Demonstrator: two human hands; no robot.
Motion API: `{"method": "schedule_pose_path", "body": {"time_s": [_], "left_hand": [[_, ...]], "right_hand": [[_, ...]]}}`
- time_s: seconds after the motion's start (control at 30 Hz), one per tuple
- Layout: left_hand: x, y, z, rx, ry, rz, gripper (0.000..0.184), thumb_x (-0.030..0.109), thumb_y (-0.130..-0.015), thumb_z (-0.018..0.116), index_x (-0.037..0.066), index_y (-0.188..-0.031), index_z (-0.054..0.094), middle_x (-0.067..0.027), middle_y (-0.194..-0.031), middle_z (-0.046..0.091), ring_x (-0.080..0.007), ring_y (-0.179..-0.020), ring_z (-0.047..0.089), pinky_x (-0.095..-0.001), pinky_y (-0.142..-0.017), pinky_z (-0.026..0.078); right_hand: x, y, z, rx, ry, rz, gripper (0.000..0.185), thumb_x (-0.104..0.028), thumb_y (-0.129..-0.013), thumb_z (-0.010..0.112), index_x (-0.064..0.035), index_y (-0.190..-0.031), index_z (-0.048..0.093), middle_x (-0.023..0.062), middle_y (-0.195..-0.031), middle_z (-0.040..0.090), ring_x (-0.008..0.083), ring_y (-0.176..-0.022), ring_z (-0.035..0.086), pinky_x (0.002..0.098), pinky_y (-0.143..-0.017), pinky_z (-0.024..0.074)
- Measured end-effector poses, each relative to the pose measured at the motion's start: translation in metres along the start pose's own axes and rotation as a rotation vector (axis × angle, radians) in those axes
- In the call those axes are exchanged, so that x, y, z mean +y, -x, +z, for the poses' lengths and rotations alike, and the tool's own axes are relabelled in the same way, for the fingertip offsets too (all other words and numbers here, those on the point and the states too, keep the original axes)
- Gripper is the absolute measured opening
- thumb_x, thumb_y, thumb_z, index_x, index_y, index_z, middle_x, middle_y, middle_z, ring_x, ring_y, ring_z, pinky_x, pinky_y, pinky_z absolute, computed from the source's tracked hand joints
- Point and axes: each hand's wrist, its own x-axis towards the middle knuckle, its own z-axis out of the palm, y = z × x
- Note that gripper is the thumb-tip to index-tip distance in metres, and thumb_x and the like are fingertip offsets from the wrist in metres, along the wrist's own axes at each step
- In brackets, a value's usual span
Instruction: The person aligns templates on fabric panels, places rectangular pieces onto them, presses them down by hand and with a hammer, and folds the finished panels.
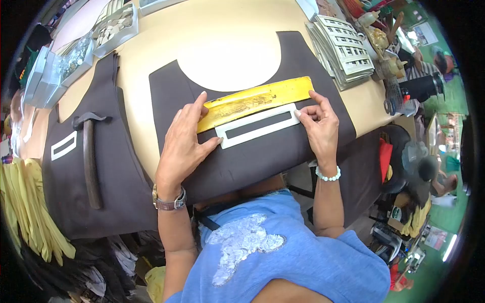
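A dark fabric panel (237, 166) with a curved cut-out lies in front of me. Across it is a worn yellow strip (262, 100), its long edge beside a white rectangular frame (260, 136) with a slot-shaped opening. My left hand (183, 144) is at their left ends, fingers at the yellow strip and thumb on the frame's corner. At the right ends, my right hand (321, 123) has its index finger at the strip's tip and its bent thumb on the frame's end. Both hands hold the frame down against the fabric.
To the left, a hammer (90, 156) rests on stacked dark panels (118, 202), near another white frame (53, 150). Pale boxes of small parts (118, 43) stand at the far left. Stacked slotted cards (343, 48) lie back right. Yellow cloth (25, 212) hangs at the left edge.
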Motion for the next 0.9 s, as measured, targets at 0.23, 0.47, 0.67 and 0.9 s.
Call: {"method": "schedule_pose_path", "body": {"time_s": [0.23, 0.47, 0.67, 0.9], "left_hand": [[0.002, 0.0, 0.001, -0.006, 0.002, 0.002, 0.082, 0.007, -0.064, 0.074, 0.003, -0.137, 0.037, -0.0126, -0.104, 0.056, -0.0254, -0.099, 0.054, -0.0353, -0.091, 0.043], [0.021, 0.015, 0.014, 0.104, -0.248, 0.138, 0.042, 0.003, -0.071, 0.067, 0.004, -0.112, 0.058, -0.0125, -0.102, 0.057, -0.0277, -0.097, 0.055, -0.0386, -0.086, 0.044], [0.019, 0.053, 0.042, 0.172, -0.57, 0.226, 0.035, 0.003, -0.077, 0.057, 0.012, -0.111, 0.063, -0.0087, -0.121, 0.055, -0.0293, -0.116, 0.047, -0.0461, -0.097, 0.038], [0.018, 0.056, 0.035, 0.06, -0.533, 0.153, 0.047, 0.001, -0.079, 0.051, 0.015, -0.124, 0.055, -0.0052, -0.134, 0.047, -0.0333, -0.128, 0.035, -0.0608, -0.104, 0.021]], "right_hand": [[0.001, 0.001, 0.003, 0.013, 0.026, -0.051, 0.041, -0.001, -0.076, 0.067, 0.0047, -0.115, 0.055, 0.0058, -0.069, 0.063, 0.0085, -0.062, 0.056, 0.023, -0.063, 0.0459], [-0.001, 0.013, 0.006, -0.011, 0.786, -0.582, 0.021, -0.004, -0.077, 0.059, -0.0004, -0.098, 0.062, 0.0076, -0.082, 0.057, 0.0254, -0.079, 0.057, 0.0374, -0.069, 0.0469], [0.001, 0.006, -0.011, 0.074, 0.57, -0.566, 0.019, -0.003, -0.079, 0.054, -0.0004, -0.096, 0.062, 0.0124, -0.091, 0.058, 0.0306, -0.083, 0.056, 0.0409, -0.075, 0.0454], [-0.035, 0.083, 0.081, -0.319, 0.3, -0.726, 0.063, -0.045, -0.089, 0.048, 0.0058, -0.125, 0.046, 0.0239, -0.125, 0.051, 0.0366, -0.12, 0.047, 0.0503, -0.101, 0.0334]]}}
